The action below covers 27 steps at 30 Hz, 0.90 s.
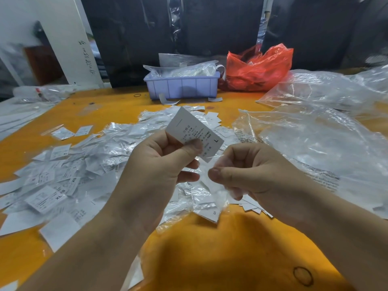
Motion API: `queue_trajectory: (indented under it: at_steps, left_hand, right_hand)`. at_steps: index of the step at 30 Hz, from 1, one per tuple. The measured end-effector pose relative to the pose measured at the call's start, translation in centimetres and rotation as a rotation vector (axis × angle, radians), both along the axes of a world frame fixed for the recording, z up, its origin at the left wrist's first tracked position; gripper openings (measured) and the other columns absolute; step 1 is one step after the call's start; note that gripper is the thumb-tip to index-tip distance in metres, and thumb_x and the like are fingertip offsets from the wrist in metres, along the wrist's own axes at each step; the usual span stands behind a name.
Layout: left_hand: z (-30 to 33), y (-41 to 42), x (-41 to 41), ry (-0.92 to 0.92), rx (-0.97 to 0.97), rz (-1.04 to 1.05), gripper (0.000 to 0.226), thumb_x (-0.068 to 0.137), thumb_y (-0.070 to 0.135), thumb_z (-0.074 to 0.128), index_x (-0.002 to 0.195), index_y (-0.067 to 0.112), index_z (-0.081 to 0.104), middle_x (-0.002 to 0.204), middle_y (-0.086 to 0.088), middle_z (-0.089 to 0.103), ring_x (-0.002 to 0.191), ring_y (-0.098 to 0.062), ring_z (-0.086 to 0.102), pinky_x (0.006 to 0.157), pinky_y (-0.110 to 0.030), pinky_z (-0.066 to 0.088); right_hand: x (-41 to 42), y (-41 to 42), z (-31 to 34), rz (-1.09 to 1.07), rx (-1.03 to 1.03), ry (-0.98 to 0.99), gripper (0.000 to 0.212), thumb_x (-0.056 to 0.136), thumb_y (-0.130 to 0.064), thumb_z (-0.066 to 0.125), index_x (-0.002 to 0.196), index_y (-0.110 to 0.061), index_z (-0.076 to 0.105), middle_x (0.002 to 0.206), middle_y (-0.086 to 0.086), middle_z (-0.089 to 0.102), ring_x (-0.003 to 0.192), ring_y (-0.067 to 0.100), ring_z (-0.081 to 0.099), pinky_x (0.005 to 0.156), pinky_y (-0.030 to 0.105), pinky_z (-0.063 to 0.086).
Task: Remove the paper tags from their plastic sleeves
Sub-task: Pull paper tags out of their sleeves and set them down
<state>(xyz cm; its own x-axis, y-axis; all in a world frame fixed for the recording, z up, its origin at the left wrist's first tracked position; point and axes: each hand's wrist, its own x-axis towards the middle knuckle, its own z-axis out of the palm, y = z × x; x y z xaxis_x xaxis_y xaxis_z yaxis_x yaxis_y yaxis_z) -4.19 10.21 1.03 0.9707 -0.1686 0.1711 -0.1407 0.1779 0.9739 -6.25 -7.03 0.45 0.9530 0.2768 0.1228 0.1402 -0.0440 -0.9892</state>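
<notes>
Above the orange table (109,106), centre frame: the left hand (159,164) pinches an L-size paper tag (189,127), nearly free; at 3 o'clock the right hand (247,169) grips its clear plastic sleeve (212,185). From 9 to 12 o'clock, a heap of tags (69,177), many apparently still sleeved, remains.

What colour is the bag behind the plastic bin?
Red-orange, translucent plastic bag, right of the lavender bin; head view.

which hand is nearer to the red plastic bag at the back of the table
Right. The right hand is below the red plastic bag, nearly in line with it and pinching a clear sleeve; the left hand, holding the L tag, is farther left.
</notes>
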Motion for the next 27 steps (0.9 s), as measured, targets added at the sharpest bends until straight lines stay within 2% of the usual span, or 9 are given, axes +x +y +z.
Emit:
queue_trajectory:
  at_steps: [6, 10, 13, 17, 22, 27]
  left_hand:
    - [-0.04, -0.03, -0.06, -0.027, 0.045, 0.018, 0.028, 0.064, 0.028, 0.071, 0.091, 0.020, 0.074, 0.081, -0.003, 0.074, 0.063, -0.010, 0.063, 0.055, -0.022, 0.054]
    - [-0.03, 0.03, -0.08, -0.039, 0.070, 0.003, 0.031, 0.064, 0.028, 0.071, 0.094, 0.020, 0.074, 0.085, -0.004, 0.075, 0.063, -0.009, 0.063, 0.057, -0.022, 0.055]
    - [-0.03, 0.12, -0.13, -0.059, 0.082, -0.010, 0.027, 0.065, 0.028, 0.071, 0.092, 0.023, 0.075, 0.086, -0.003, 0.076, 0.064, -0.009, 0.064, 0.058, -0.022, 0.056]
    - [-0.05, 0.29, -0.04, -0.066, 0.080, -0.027, 0.024, 0.067, 0.027, 0.081, 0.091, 0.026, 0.077, 0.088, -0.003, 0.076, 0.065, -0.009, 0.064, 0.058, -0.022, 0.055]
    - [-0.12, 0.35, 0.16, -0.062, 0.053, -0.021, 0.022, 0.071, 0.024, 0.072, 0.092, 0.026, 0.078, 0.087, -0.003, 0.075, 0.065, -0.009, 0.063, 0.056, -0.021, 0.054]
    - [-0.19, 0.33, 0.18, -0.067, 0.061, -0.033, 0.021, 0.071, 0.024, 0.071, 0.091, 0.029, 0.078, 0.087, -0.002, 0.076, 0.064, -0.009, 0.064, 0.056, -0.022, 0.054]
  right_hand:
    - [0.07, -0.22, -0.04, -0.005, 0.034, 0.011, 0.008, 0.070, -0.017, 0.074, 0.073, -0.011, 0.070, 0.061, 0.002, 0.059, 0.053, 0.012, 0.049, 0.052, 0.024, 0.044]
    - [-0.07, -0.23, 0.23, -0.016, 0.033, 0.014, 0.013, 0.068, -0.018, 0.082, 0.071, -0.012, 0.070, 0.060, 0.001, 0.061, 0.050, 0.008, 0.051, 0.049, 0.019, 0.043]
    - [-0.16, -0.30, 0.44, -0.038, 0.032, 0.017, 0.007, 0.066, -0.023, 0.073, 0.069, -0.017, 0.072, 0.058, 0.000, 0.062, 0.049, 0.009, 0.052, 0.046, 0.015, 0.042]
    - [-0.04, -0.38, 0.29, -0.081, -0.003, 0.027, 0.006, 0.075, -0.018, 0.073, 0.072, -0.013, 0.071, 0.059, 0.002, 0.061, 0.051, 0.009, 0.052, 0.048, 0.017, 0.043]
    - [-0.08, -0.31, 0.31, -0.092, -0.017, 0.042, 0.019, 0.065, -0.030, 0.073, 0.065, -0.013, 0.064, 0.055, 0.001, 0.057, 0.049, 0.009, 0.049, 0.051, 0.022, 0.043]
    - [-0.12, -0.18, 0.34, -0.085, -0.044, 0.035, 0.018, 0.065, -0.033, 0.074, 0.061, -0.018, 0.064, 0.054, 0.000, 0.057, 0.049, 0.009, 0.050, 0.054, 0.026, 0.044]
